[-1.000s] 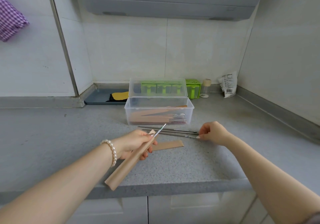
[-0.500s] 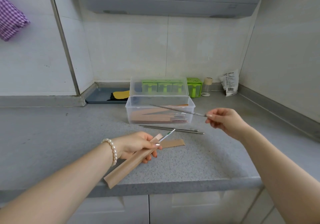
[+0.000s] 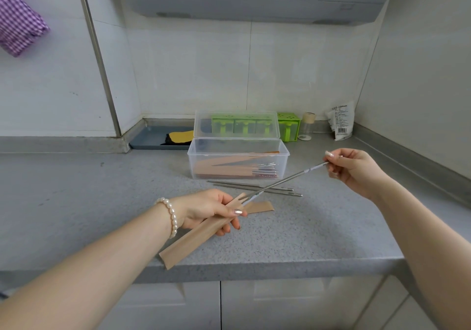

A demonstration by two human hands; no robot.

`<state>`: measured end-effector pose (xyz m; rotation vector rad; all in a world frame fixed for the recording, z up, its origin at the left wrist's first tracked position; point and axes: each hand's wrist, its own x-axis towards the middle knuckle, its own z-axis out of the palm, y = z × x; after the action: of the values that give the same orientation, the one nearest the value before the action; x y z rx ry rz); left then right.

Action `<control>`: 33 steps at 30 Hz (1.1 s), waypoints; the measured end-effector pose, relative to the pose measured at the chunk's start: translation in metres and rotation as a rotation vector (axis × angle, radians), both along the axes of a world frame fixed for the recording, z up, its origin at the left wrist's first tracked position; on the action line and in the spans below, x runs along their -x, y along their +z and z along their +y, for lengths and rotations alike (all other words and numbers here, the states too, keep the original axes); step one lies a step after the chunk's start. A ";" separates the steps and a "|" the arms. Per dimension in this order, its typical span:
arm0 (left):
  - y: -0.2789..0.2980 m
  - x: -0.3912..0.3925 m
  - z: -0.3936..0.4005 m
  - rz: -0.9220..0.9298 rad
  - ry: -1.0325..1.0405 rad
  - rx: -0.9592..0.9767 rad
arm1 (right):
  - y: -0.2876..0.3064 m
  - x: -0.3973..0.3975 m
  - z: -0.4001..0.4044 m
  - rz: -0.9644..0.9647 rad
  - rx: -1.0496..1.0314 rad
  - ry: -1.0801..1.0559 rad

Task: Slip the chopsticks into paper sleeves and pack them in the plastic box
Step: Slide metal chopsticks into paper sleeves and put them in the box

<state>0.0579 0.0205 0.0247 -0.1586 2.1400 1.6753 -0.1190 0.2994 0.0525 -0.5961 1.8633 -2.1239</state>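
While your left hand (image 3: 209,211) grips the paper sleeve (image 3: 196,235), your right hand (image 3: 354,169) pinches a chopstick (image 3: 285,180) touching its mouth.

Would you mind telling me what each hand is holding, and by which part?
Left hand grips a paper sleeve near its open end; right hand pinches a metal chopstick by its top end.

Soft, even daylight, bright throughout; only faint shadows on the counter (image 3: 293,230). Wide-angle bending curves the edges. Focus is sharp, without glare.
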 end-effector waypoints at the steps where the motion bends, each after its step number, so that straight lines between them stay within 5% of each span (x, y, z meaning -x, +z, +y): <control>1: 0.001 0.000 0.000 0.000 -0.004 0.000 | 0.001 0.001 0.001 0.000 0.002 -0.008; 12: 0.008 -0.003 0.011 0.022 -0.083 0.083 | 0.009 -0.005 -0.009 0.049 -0.123 0.012; 18: 0.010 0.001 0.020 0.082 -0.101 0.058 | -0.008 -0.031 -0.039 0.117 -0.382 0.097; 33: 0.009 0.001 0.024 0.009 0.017 -0.064 | -0.026 -0.073 -0.098 0.152 -0.495 0.349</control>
<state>0.0574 0.0442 0.0337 -0.1510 2.0942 1.7540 -0.0457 0.2016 0.0263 -0.8947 2.0750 -1.3666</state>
